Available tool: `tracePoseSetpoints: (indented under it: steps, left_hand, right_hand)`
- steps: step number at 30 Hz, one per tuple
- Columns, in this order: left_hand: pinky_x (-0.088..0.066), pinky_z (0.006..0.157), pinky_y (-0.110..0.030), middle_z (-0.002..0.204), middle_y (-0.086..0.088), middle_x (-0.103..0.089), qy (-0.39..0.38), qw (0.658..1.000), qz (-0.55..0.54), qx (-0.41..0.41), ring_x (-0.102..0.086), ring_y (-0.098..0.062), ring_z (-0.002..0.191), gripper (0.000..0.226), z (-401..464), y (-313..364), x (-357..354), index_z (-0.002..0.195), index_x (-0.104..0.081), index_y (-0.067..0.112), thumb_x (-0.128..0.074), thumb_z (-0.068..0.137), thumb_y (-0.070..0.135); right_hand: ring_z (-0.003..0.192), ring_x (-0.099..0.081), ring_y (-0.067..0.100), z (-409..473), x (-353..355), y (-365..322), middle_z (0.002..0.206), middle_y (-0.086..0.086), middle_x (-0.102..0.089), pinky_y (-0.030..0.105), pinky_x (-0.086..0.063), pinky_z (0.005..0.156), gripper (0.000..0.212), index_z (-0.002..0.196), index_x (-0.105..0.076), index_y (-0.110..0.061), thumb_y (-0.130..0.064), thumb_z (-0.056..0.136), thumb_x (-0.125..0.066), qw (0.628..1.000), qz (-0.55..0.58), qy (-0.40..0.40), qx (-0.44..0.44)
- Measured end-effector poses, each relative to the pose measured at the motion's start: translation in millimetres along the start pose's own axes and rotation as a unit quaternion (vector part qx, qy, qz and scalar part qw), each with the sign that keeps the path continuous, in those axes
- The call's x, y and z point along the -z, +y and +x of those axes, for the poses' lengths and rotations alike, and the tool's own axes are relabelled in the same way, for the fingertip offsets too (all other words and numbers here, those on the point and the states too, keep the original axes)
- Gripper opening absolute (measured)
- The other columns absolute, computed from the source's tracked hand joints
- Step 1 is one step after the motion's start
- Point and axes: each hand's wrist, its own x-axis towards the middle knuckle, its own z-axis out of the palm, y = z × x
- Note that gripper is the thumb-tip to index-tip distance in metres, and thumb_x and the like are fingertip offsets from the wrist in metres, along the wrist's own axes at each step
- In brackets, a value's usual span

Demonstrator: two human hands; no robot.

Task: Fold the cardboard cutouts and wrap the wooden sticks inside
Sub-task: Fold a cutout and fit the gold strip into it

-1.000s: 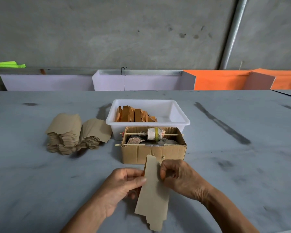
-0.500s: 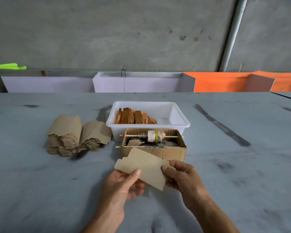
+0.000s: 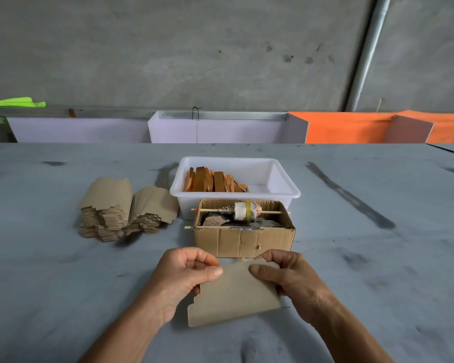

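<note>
Both hands pinch one cardboard cutout [image 3: 233, 294] just in front of the cardboard box [image 3: 243, 241]: left hand [image 3: 180, 280] and right hand [image 3: 292, 280] fingers curl behind it, mostly hidden. Wooden sticks [image 3: 214, 180] sit half-seen in the white tub [image 3: 286, 191] behind the box.

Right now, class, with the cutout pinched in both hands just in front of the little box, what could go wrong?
1. The cardboard cutout is held only at its top corners by the left hand and right hand; it may crease crooked.
2. It sits close to the cardboard box, whose thin skewers stick out and could be knocked.
</note>
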Motion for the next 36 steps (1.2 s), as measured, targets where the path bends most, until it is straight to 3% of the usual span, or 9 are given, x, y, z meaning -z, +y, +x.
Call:
tracePoseSetpoints:
  steps: [6, 10, 14, 21, 24, 27, 32, 36]
  left_hand:
    - [-0.035, 0.045, -0.015, 0.056, 0.001, -0.06, -0.029, 0.999, 0.032, -0.002, -0.047, -0.003, 0.047, 0.013, -0.5, 2.4, 2.3, 0.074, -0.07, 0.009, -0.074, 0.073, -0.003]
    - [-0.033, 0.045, -0.017, 0.058, -0.002, -0.057, -0.045, 0.999, 0.021, -0.015, -0.044, -0.008, 0.049, 0.015, -2.1, 5.5, 2.4, 0.07, -0.069, 0.011, -0.071, 0.073, -0.003]
    - [-0.033, 0.049, -0.022, 0.063, -0.009, -0.056, -0.06, 0.998, 0.001, -0.014, -0.045, -0.014, 0.054, 0.015, -3.7, 6.9, 0.6, 0.069, -0.069, 0.011, -0.071, 0.073, -0.003]
    - [-0.041, 0.045, -0.017, 0.059, -0.007, -0.06, -0.049, 0.996, -0.076, 0.003, -0.053, -0.011, 0.049, 0.019, -1.3, 7.4, -7.3, 0.06, -0.07, 0.012, -0.07, 0.067, -0.006]
    - [-0.041, 0.051, -0.016, 0.068, -0.011, -0.06, -0.028, 0.998, -0.039, -0.027, -0.051, -0.01, 0.056, 0.012, -2.6, 6.2, -10.4, 0.058, -0.07, 0.014, -0.071, 0.062, 0.003]
    - [-0.037, 0.052, -0.01, 0.06, -0.001, -0.06, -0.036, 0.997, -0.001, -0.066, -0.048, -0.003, 0.055, 0.007, -3.2, 5.6, -11.3, 0.057, -0.071, 0.016, -0.068, 0.058, 0.009]
    - [-0.032, 0.055, -0.017, 0.058, -0.004, -0.051, -0.049, 0.988, 0.067, -0.126, -0.04, -0.014, 0.061, 0.029, -2.4, 0.3, -6.5, 0.064, -0.073, 0.015, -0.063, 0.077, -0.009]
    - [-0.03, 0.052, -0.02, 0.057, -0.005, -0.051, -0.073, 0.985, 0.075, -0.134, -0.039, -0.014, 0.057, 0.012, -7.0, 3.7, -2.1, 0.073, -0.074, 0.017, -0.066, 0.074, 0.009]
  right_hand:
    - [0.064, -0.062, 0.017, 1.1, -2.4, -1.0, 0.073, 0.008, -0.066, 0.025, -0.046, 0.051, 0.015, 0.072, -0.067, -0.011, 0.003, 0.078, -0.065, 1.0, 0.01, -0.019, -0.008]
    - [0.067, -0.061, 0.019, 1.9, -2.9, 0.0, 0.076, 0.008, -0.067, 0.026, -0.047, 0.057, 0.015, 0.077, -0.07, -0.012, 0.001, 0.08, -0.065, 0.998, 0.017, -0.053, -0.021]
    - [0.062, -0.059, 0.017, 2.9, -5.5, 3.6, 0.069, 0.008, -0.066, 0.024, -0.047, 0.057, 0.019, 0.068, -0.073, -0.011, 0.006, 0.076, -0.066, 0.999, 0.046, -0.019, -0.006]
    - [0.053, -0.057, 0.015, 1.9, -10.9, 6.5, 0.061, 0.007, -0.064, 0.023, -0.047, 0.05, 0.029, 0.061, -0.073, -0.012, 0.008, 0.077, -0.06, 0.996, 0.086, 0.01, -0.008]
    - [0.058, -0.056, 0.019, 1.0, -10.4, 6.2, 0.064, 0.009, -0.063, 0.025, -0.045, 0.054, 0.023, 0.063, -0.073, -0.012, 0.004, 0.075, -0.062, 0.995, 0.091, 0.005, -0.03]
    - [0.062, -0.057, 0.017, 1.0, -9.1, 1.0, 0.065, 0.007, -0.066, 0.023, -0.042, 0.056, 0.007, 0.061, -0.072, -0.012, -0.008, 0.066, -0.071, 0.997, 0.063, 0.001, -0.046]
    - [0.072, -0.059, 0.022, 5.7, -7.2, -3.5, 0.073, 0.008, -0.069, 0.033, -0.043, 0.069, 0.013, 0.065, -0.071, -0.012, -0.002, 0.073, -0.074, 0.999, 0.008, 0.003, -0.049]
    - [0.071, -0.061, 0.021, 4.9, -6.1, -2.2, 0.072, 0.008, -0.07, 0.027, -0.043, 0.064, 0.011, 0.065, -0.072, -0.013, -0.005, 0.062, -0.079, 0.999, 0.034, -0.009, -0.033]
